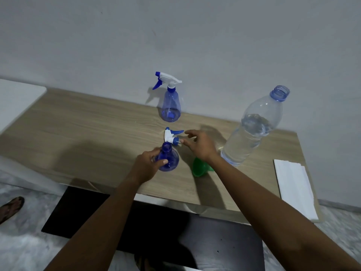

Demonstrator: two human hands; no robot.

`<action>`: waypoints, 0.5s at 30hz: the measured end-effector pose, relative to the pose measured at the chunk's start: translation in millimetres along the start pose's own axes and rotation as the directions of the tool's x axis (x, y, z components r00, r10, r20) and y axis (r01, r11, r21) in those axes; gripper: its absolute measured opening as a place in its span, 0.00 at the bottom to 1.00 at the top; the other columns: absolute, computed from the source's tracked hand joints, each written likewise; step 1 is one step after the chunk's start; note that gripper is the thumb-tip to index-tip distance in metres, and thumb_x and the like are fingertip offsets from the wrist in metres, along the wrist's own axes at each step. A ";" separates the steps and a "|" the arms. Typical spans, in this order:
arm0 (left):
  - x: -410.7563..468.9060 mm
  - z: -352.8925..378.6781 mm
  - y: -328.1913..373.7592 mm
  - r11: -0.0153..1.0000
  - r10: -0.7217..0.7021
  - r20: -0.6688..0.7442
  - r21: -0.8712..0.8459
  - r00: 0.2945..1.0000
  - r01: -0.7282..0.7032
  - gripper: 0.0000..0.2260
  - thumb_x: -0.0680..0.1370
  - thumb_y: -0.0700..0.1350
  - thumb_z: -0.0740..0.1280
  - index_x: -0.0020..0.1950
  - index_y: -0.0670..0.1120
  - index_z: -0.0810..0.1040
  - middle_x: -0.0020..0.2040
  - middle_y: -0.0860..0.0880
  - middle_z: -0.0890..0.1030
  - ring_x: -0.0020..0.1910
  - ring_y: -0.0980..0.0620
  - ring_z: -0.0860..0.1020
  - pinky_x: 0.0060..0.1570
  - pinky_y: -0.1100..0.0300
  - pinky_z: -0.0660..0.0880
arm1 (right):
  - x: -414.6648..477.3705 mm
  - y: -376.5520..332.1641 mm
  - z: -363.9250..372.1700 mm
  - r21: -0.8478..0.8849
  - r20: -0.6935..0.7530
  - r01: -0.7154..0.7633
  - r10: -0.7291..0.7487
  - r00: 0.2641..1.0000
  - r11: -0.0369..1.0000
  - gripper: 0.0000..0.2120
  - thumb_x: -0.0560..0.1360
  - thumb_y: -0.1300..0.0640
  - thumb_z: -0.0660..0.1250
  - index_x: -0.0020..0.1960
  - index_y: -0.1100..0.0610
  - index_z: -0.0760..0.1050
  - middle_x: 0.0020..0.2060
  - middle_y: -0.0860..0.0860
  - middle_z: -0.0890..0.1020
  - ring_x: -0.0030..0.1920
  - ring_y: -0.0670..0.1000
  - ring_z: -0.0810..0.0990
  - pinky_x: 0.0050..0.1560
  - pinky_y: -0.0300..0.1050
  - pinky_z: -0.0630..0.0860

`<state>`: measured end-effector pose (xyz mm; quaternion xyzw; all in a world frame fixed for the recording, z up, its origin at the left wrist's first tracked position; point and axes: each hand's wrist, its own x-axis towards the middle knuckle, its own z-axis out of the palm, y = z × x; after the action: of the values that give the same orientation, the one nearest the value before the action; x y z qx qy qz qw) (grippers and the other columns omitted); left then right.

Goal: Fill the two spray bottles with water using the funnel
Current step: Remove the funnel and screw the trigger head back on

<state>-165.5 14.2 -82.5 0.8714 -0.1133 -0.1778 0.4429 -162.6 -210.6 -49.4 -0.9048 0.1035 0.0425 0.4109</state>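
Observation:
An open blue spray bottle stands on the wooden table, and my left hand grips its body. Its white and blue spray head lies on the table just behind it. My right hand hovers beside that spray head with fingers spread, fingertips touching or nearly touching its collar. A green funnel lies on its side under my right wrist. A second blue spray bottle with its head on stands by the wall. A large clear water bottle, uncapped and about half full, stands to the right.
A folded white cloth or paper lies at the table's right edge. A white surface adjoins the table on the left. A dark mat and a sandal are on the floor below.

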 end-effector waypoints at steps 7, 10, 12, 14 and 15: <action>8.9 -3.7 -8.9 0.999 0.033 -0.023 -0.022 0.999 -0.034 0.19 0.75 0.41 0.74 0.65 0.49 0.79 0.56 0.54 0.82 0.52 0.57 0.79 0.47 0.78 0.68 | 59.0 -5.8 32.5 -0.188 0.132 -0.025 0.050 0.990 0.982 0.19 0.69 0.38 0.76 0.51 0.50 0.85 0.44 0.47 0.86 0.46 0.51 0.83 0.51 0.52 0.81; 9.8 -4.3 -12.7 0.996 0.040 -0.017 -0.082 0.999 -0.041 0.19 0.74 0.40 0.75 0.64 0.47 0.80 0.55 0.57 0.81 0.50 0.67 0.78 0.49 0.80 0.68 | 66.7 -2.0 37.7 -0.216 0.155 -0.048 0.083 0.984 0.975 0.20 0.66 0.37 0.78 0.51 0.48 0.86 0.43 0.42 0.85 0.46 0.48 0.83 0.50 0.48 0.80; 10.5 -4.8 -15.0 0.993 0.042 -0.014 -0.109 0.999 -0.043 0.19 0.73 0.38 0.75 0.63 0.46 0.81 0.55 0.57 0.81 0.50 0.73 0.77 0.52 0.80 0.68 | 71.8 -0.6 39.3 -0.212 0.165 -0.058 0.094 0.982 0.975 0.18 0.65 0.42 0.81 0.51 0.49 0.86 0.44 0.46 0.86 0.47 0.49 0.83 0.51 0.48 0.79; 11.0 -6.4 -14.9 0.992 0.049 -0.009 -0.112 0.999 -0.050 0.18 0.73 0.39 0.75 0.62 0.48 0.81 0.57 0.53 0.82 0.53 0.67 0.78 0.53 0.76 0.69 | 75.4 -2.2 37.0 -0.206 0.186 -0.058 0.097 0.978 0.977 0.18 0.66 0.47 0.82 0.53 0.51 0.87 0.47 0.49 0.86 0.48 0.50 0.82 0.51 0.47 0.78; 11.0 -7.2 -14.4 0.993 0.053 -0.002 -0.108 0.999 -0.053 0.17 0.73 0.39 0.75 0.62 0.49 0.82 0.57 0.52 0.82 0.54 0.62 0.79 0.53 0.75 0.70 | 76.3 -3.6 34.5 -0.192 0.189 -0.052 0.088 0.978 0.980 0.18 0.67 0.48 0.82 0.54 0.53 0.86 0.48 0.50 0.86 0.48 0.50 0.81 0.49 0.45 0.76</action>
<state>-151.9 23.9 -92.6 0.8429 -0.1268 -0.1720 0.4937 -87.2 -194.0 -81.8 -0.9263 0.0900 0.1555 0.3311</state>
